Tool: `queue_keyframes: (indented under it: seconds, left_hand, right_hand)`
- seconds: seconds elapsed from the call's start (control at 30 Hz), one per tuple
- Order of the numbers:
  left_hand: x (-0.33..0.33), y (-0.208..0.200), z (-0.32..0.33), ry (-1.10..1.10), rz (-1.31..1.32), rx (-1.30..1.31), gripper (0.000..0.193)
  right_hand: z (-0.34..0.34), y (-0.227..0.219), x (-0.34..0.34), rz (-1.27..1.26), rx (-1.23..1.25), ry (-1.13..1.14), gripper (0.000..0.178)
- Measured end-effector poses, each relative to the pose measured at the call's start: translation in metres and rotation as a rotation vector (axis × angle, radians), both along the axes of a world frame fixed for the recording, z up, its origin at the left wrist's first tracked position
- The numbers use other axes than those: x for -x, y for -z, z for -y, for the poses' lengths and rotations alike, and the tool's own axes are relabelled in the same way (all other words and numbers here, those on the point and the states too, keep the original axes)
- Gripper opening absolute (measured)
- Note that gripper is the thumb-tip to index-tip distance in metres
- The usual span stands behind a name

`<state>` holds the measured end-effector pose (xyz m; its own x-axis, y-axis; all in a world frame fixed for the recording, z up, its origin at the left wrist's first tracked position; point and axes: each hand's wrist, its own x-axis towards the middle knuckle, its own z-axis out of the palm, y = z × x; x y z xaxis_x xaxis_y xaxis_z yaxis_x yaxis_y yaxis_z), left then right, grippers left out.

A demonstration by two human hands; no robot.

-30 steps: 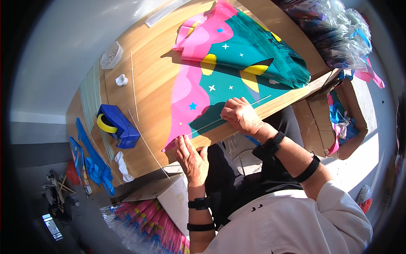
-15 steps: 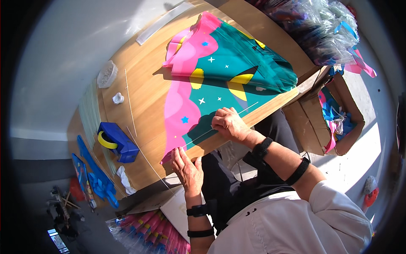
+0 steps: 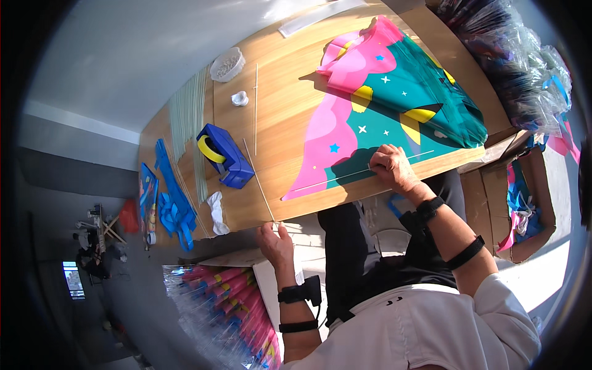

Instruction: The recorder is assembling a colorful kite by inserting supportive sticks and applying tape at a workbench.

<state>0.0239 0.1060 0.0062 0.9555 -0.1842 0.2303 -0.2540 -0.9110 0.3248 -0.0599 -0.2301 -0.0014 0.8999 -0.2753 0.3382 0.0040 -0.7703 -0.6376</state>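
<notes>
A plastic sheet [image 3: 342, 157] printed in pink and teal with yellow shapes and stars lies on the table, its far part folded over in a loose roll. Along its near edge runs a thin white rod [image 3: 317, 184]. My right hand [image 3: 396, 169] is closed over that rod, fingertips pinched against the sheet. At the table's front edge, left of the sheet, my left hand [image 3: 277, 244] pinches the near end of a second thin rod [image 3: 260, 179], which slants away across the wood. The exact grip of the left fingertips is small and hard to see.
On the wooden table [image 3: 280, 117] are a blue tape dispenser [image 3: 231, 157], a white tub [image 3: 227, 65], pale rods [image 3: 187, 117] and blue ribbons [image 3: 176, 209]. Plastic-wrapped bundles [image 3: 512, 68] stand at far right, above a cardboard box [image 3: 538, 246]. More wrapped pieces [image 3: 228, 302] lie below left.
My left hand has left the sheet's near corner and moved left to the second rod's end. My right hand stays on the first rod. The whole view has shifted, moving the table rightward.
</notes>
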Motion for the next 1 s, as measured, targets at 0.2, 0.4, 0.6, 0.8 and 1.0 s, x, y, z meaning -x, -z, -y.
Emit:
queue_keyframes:
  seconds: [0.2,0.4,0.6,0.8,1.0]
  left_hand:
    - [-0.005,0.016,-0.008,-0.083,-0.198,0.15,0.017]
    - [-0.009,0.026,-0.014,-0.029,-0.321,0.432,0.019]
    - [0.056,-0.027,-0.001,-0.2,-0.885,1.264,0.022]
    - [0.097,-0.033,0.007,-0.095,-1.026,1.337,0.022]
    - [0.057,-0.042,-0.035,-0.003,-0.744,1.029,0.029]
  right_hand:
    - [0.004,-0.008,0.001,-0.096,-0.012,-0.04,0.007]
    - [-0.011,-0.027,-0.002,0.019,-0.103,0.07,0.017]
    - [-0.108,-0.033,-0.027,-0.271,-0.613,-0.224,0.023]
    - [-0.188,-0.033,-0.044,-0.551,-1.129,-0.245,0.024]
    - [-0.206,-0.04,-0.028,-0.499,-1.288,-0.252,0.014]
